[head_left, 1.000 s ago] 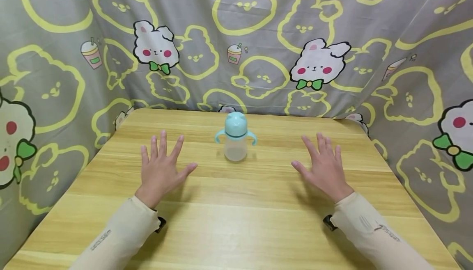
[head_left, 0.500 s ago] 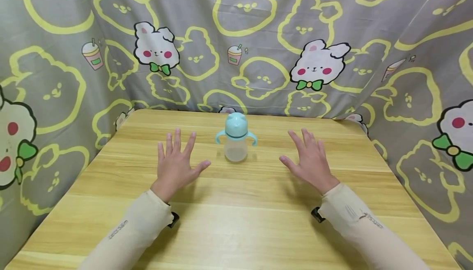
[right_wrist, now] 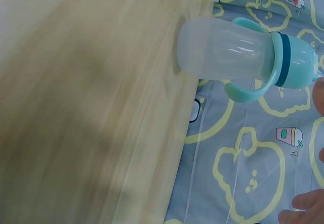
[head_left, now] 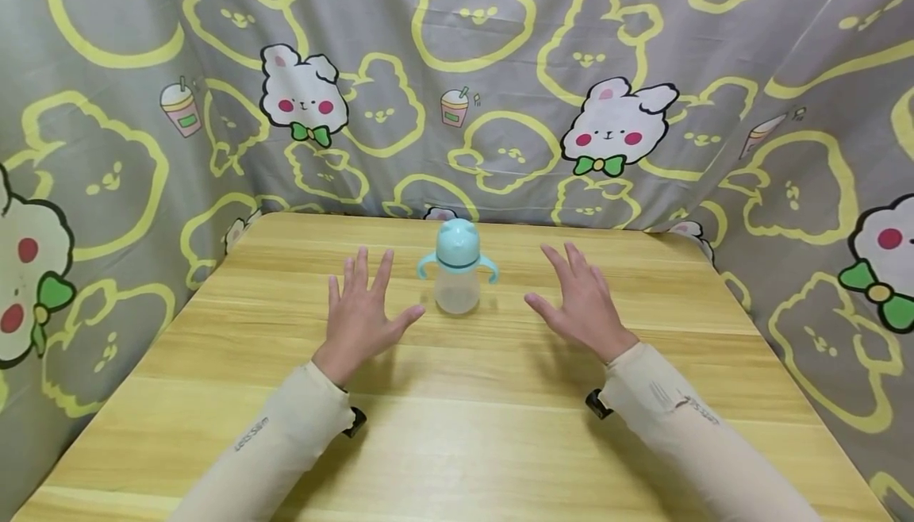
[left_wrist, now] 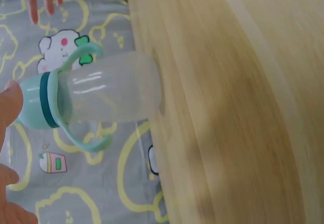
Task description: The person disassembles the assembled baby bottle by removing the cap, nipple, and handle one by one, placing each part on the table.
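A baby bottle (head_left: pixel 457 288) with a pale blue cap, two curved side handles and a cloudy see-through body stands upright on the wooden table. To its left, the left hand (head_left: pixel 360 320) hovers with fingers spread, its thumb nearest the bottle and apart from it. The right hand (head_left: pixel 584 308) is held likewise on the other side, a wider gap away. Neither hand holds anything. Seen from the left wrist, the bottle (left_wrist: pixel 109 87) has a dark teal ring under its cap; the right wrist view shows the bottle (right_wrist: pixel 228 49) from the opposite side.
The wood-grain table (head_left: pixel 457 443) reaches back to a grey curtain (head_left: pixel 400 22) with yellow outlines and rabbit faces, which hangs behind and on both sides. A black strap (head_left: pixel 355 422) shows under the left sleeve, and another black strap (head_left: pixel 598 404) under the right.
Both hands have moved inward toward the bottle, the left to the right and the right to the left. Their fingers stay spread. The bottle stays in place.
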`<action>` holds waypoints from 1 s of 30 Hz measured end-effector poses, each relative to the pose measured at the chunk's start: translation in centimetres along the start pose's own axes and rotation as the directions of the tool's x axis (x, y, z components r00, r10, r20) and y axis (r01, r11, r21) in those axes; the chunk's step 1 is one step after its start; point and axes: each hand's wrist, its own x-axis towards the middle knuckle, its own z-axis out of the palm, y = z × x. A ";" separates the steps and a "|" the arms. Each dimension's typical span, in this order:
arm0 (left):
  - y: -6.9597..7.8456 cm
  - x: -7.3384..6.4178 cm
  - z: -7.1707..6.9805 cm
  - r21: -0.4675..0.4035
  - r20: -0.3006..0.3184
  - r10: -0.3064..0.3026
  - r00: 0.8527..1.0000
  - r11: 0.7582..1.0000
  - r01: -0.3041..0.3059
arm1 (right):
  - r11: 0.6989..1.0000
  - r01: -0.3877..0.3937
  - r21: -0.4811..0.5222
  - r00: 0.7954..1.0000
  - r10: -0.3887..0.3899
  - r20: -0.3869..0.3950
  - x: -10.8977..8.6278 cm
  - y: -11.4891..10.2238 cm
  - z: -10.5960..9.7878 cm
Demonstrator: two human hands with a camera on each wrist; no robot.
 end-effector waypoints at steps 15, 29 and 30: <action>2.1 0.8 1.0 -0.151 0.018 -0.011 1.000 0.988 0.014 | 0.998 0.001 0.066 1.000 -0.002 0.023 2.2 -1.5 0.3; 4.0 1.4 3.2 -0.272 -0.089 -0.008 0.996 0.962 -0.016 | 0.994 0.040 0.101 0.999 -0.043 0.020 4.1 -2.7 1.2; 4.1 1.4 3.4 -0.281 -0.098 -0.006 0.995 0.960 -0.022 | 0.994 0.040 0.106 0.999 -0.043 0.022 4.2 -2.7 1.2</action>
